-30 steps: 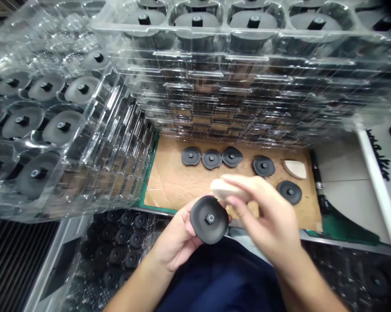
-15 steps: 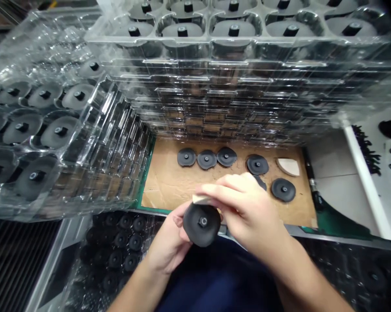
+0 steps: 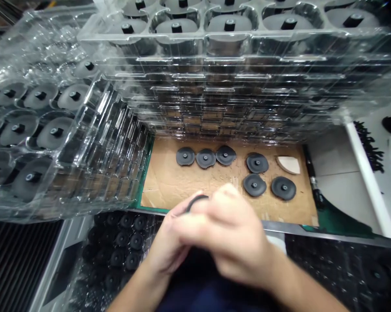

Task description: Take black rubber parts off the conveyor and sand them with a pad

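My left hand (image 3: 167, 242) is closed around a black round disc (image 3: 195, 200), of which only the upper rim shows. Over that disc lies my right hand (image 3: 232, 236), its fingers curled and smeared by motion. It covers the disc's face and hides the beige pad seen in it half a second ago. Beyond my hands, several similar black discs (image 3: 254, 185) with short central stubs rest on a cardboard sheet (image 3: 164, 182). Another beige wedge-shaped pad (image 3: 288, 164) lies at the sheet's right end.
Tall stacks of clear plastic trays (image 3: 211, 37) holding discs wall off the back, and more trays (image 3: 63, 125) stand at the left. A tray of small black parts (image 3: 122, 238) sits lower left. On the right, a white panel edge (image 3: 366, 173) borders the work area.
My right hand has moved left and down across the disc, covering its face and the pad. The disc has tipped so that mostly its rim shows. One disc on the cardboard is uncovered.
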Action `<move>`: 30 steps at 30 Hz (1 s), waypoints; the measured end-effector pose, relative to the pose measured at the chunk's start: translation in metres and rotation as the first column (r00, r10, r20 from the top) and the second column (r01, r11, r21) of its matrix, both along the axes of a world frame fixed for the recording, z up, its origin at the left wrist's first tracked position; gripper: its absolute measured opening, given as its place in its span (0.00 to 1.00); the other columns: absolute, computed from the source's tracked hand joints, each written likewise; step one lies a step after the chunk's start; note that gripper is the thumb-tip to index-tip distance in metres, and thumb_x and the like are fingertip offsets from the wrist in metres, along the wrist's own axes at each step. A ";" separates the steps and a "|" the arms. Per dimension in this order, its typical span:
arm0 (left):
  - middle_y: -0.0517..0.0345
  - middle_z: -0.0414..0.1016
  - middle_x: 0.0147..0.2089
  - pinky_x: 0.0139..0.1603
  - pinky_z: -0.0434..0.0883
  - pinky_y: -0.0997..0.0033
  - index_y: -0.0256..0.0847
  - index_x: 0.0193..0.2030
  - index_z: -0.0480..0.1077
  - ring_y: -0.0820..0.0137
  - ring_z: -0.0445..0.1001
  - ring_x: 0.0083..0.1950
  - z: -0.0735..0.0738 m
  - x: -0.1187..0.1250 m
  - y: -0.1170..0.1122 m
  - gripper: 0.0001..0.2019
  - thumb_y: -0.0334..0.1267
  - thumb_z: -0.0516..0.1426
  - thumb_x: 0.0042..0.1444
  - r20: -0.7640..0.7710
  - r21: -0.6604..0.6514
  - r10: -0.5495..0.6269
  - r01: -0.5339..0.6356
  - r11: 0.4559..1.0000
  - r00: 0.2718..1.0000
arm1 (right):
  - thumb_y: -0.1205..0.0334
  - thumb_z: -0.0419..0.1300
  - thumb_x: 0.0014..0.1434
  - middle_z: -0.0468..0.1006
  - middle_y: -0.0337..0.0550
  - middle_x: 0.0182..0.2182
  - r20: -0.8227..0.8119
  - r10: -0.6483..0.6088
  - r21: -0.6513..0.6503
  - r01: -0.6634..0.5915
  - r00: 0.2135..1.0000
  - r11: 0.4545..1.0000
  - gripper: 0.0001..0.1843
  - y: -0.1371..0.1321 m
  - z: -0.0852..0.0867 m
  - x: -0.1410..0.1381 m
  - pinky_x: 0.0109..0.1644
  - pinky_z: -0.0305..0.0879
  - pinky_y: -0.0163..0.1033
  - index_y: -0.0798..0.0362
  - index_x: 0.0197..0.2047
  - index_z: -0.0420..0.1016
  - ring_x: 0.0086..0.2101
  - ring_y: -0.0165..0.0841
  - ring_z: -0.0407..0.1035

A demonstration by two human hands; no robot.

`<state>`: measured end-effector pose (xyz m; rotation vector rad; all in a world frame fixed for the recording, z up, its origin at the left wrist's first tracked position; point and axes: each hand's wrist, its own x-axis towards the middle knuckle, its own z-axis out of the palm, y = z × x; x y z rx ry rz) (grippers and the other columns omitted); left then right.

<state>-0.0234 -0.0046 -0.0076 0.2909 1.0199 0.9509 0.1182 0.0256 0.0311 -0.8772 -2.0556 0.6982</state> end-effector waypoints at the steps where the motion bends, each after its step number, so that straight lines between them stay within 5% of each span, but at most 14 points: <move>1: 0.61 0.80 0.43 0.49 0.71 0.73 0.44 0.43 0.78 0.62 0.75 0.50 -0.001 0.000 0.000 0.24 0.37 0.71 0.34 -0.002 0.010 0.027 -0.027 1.000 1.000 | 0.66 0.48 0.66 0.78 0.38 0.29 -0.006 -0.093 -0.078 0.093 0.996 0.993 0.16 0.004 -0.009 0.003 0.38 0.60 0.38 0.49 0.43 0.77 0.31 0.30 0.68; 4: 0.61 0.78 0.49 0.43 0.72 0.78 0.47 0.46 0.76 0.66 0.76 0.47 -0.002 -0.002 0.001 0.30 0.33 0.71 0.30 0.020 0.014 0.116 -0.117 0.993 0.993 | 0.64 0.54 0.63 0.80 0.41 0.37 0.100 -0.332 -0.301 0.346 0.938 0.888 0.11 0.006 -0.050 0.013 0.40 0.64 0.37 0.50 0.45 0.77 0.35 0.32 0.71; 7: 0.58 0.78 0.49 0.42 0.72 0.78 0.46 0.46 0.76 0.67 0.76 0.47 -0.002 -0.004 0.001 0.29 0.32 0.70 0.32 0.044 -0.004 0.154 -0.154 0.988 0.987 | 0.63 0.56 0.61 0.81 0.42 0.33 0.154 -0.292 -0.359 0.328 0.944 0.874 0.10 -0.010 -0.090 0.016 0.37 0.66 0.37 0.51 0.41 0.79 0.33 0.33 0.73; 10: 0.58 0.78 0.48 0.44 0.72 0.76 0.45 0.46 0.75 0.68 0.75 0.46 0.000 -0.004 0.002 0.27 0.33 0.70 0.34 0.070 -0.010 0.133 -0.132 0.991 0.989 | 0.63 0.57 0.60 0.80 0.40 0.27 0.159 -0.265 -0.391 0.308 0.951 0.868 0.10 -0.026 -0.104 0.015 0.34 0.67 0.37 0.51 0.36 0.80 0.29 0.33 0.73; 12: 0.57 0.78 0.48 0.45 0.72 0.76 0.45 0.47 0.75 0.69 0.75 0.45 0.001 -0.002 0.003 0.28 0.34 0.71 0.35 0.072 -0.019 0.126 -0.125 0.992 0.989 | 0.62 0.56 0.61 0.80 0.41 0.29 0.160 -0.306 -0.410 0.345 0.938 0.844 0.10 -0.026 -0.092 0.016 0.32 0.68 0.37 0.51 0.38 0.80 0.29 0.33 0.73; 15: 0.58 0.78 0.48 0.44 0.71 0.79 0.45 0.48 0.74 0.70 0.75 0.45 0.003 0.002 0.004 0.28 0.35 0.70 0.36 0.074 -0.004 0.114 -0.114 0.993 0.991 | 0.61 0.55 0.63 0.80 0.43 0.39 0.097 -0.442 -0.381 0.444 0.892 0.811 0.12 -0.016 -0.049 0.012 0.35 0.68 0.37 0.50 0.46 0.76 0.35 0.33 0.73; 17: 0.58 0.78 0.47 0.45 0.71 0.79 0.45 0.49 0.74 0.70 0.75 0.45 0.003 0.003 0.004 0.27 0.36 0.70 0.38 0.083 0.004 0.092 -0.092 0.996 0.992 | 0.64 0.55 0.62 0.80 0.43 0.40 -0.034 -0.473 -0.268 0.448 0.880 0.853 0.11 -0.012 -0.019 0.005 0.39 0.67 0.38 0.50 0.46 0.75 0.37 0.34 0.73; 19: 0.58 0.78 0.46 0.47 0.71 0.76 0.45 0.48 0.74 0.68 0.75 0.47 0.003 0.002 0.004 0.26 0.36 0.69 0.39 0.099 -0.008 0.063 -0.062 0.998 0.993 | 0.68 0.54 0.62 0.81 0.43 0.36 -0.088 -0.355 -0.165 0.338 0.931 0.927 0.11 -0.011 0.000 -0.004 0.38 0.66 0.40 0.53 0.44 0.75 0.33 0.33 0.73; 23: 0.61 0.78 0.45 0.48 0.72 0.72 0.47 0.46 0.74 0.66 0.76 0.46 0.003 0.002 0.003 0.26 0.31 0.70 0.36 0.047 -0.024 0.079 -0.078 0.997 0.996 | 0.71 0.54 0.61 0.81 0.39 0.31 -0.022 -0.130 -0.275 0.119 0.991 0.954 0.09 -0.010 0.005 -0.014 0.35 0.64 0.36 0.54 0.40 0.75 0.28 0.30 0.71; 27: 0.60 0.79 0.37 0.46 0.73 0.74 0.43 0.44 0.76 0.69 0.77 0.41 0.003 0.006 0.002 0.23 0.35 0.70 0.36 0.089 -0.018 0.022 -0.021 1.000 0.996 | 0.70 0.51 0.63 0.80 0.45 0.34 -0.005 -0.285 -0.133 0.282 0.959 0.950 0.11 -0.006 0.000 -0.015 0.37 0.62 0.39 0.59 0.43 0.74 0.32 0.32 0.71; 30: 0.60 0.80 0.40 0.48 0.72 0.74 0.46 0.43 0.77 0.68 0.77 0.43 0.003 0.004 0.003 0.23 0.34 0.71 0.35 0.150 0.012 0.030 -0.033 0.999 0.988 | 0.70 0.52 0.63 0.78 0.41 0.30 -0.048 -0.139 -0.152 0.130 0.989 0.980 0.10 -0.011 0.002 -0.005 0.35 0.61 0.37 0.58 0.43 0.74 0.29 0.30 0.68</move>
